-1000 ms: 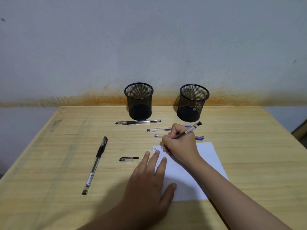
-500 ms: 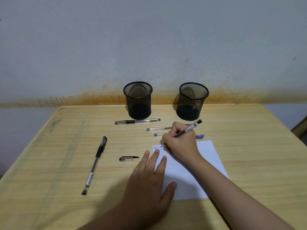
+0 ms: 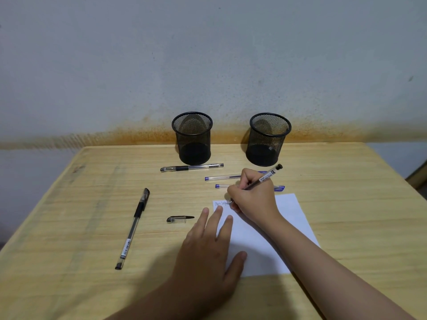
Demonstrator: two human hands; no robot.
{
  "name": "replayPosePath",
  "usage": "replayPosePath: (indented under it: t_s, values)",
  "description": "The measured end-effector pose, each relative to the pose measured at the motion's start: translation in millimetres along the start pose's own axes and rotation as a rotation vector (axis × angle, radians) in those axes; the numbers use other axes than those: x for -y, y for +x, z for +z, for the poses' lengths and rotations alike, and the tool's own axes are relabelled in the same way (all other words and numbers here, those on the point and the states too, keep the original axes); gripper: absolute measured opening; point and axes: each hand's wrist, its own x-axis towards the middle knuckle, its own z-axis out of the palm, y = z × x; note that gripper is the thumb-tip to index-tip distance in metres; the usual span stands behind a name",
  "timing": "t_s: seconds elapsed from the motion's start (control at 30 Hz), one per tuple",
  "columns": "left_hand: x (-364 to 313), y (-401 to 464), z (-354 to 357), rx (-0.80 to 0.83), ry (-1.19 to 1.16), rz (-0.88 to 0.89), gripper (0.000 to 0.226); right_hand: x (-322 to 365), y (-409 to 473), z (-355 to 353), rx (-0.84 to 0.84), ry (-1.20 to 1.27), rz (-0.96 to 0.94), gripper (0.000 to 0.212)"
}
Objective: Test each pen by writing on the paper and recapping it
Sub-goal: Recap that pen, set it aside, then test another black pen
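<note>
My right hand (image 3: 253,199) grips an uncapped black pen (image 3: 268,176) with its tip on the top left corner of the white paper (image 3: 288,211), beside a short line of handwriting (image 3: 221,203). My left hand (image 3: 208,248) lies flat with fingers spread, pressing on the paper's left edge. The pen's loose cap (image 3: 179,219) lies on the table left of the paper. A capped black pen (image 3: 134,227) lies further left. Another black pen (image 3: 191,168) and two blue pens (image 3: 221,177) (image 3: 278,188) lie behind the paper, the blue ones partly hidden by my right hand.
Two empty black mesh pen cups (image 3: 193,139) (image 3: 268,139) stand at the back of the wooden table (image 3: 80,204), close to the stained wall. The table's left edge runs diagonally near the capped black pen.
My right hand and the pen tip have crept slightly to the right along the written line, which has grown longer. My left hand has stayed flat on the paper.
</note>
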Motion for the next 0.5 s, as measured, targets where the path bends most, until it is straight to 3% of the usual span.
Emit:
replayPosePath:
  t_s: [0.33,0.5]
  values:
    - [-2,1,-6,0.077,-0.005,-0.038,0.062,-3,0,0,-0.024,0.024,0.016,0.024]
    - [1,2,-16,0.019,-0.044,-0.022,0.056,-1,0,1,-0.091,0.166,0.038,0.024]
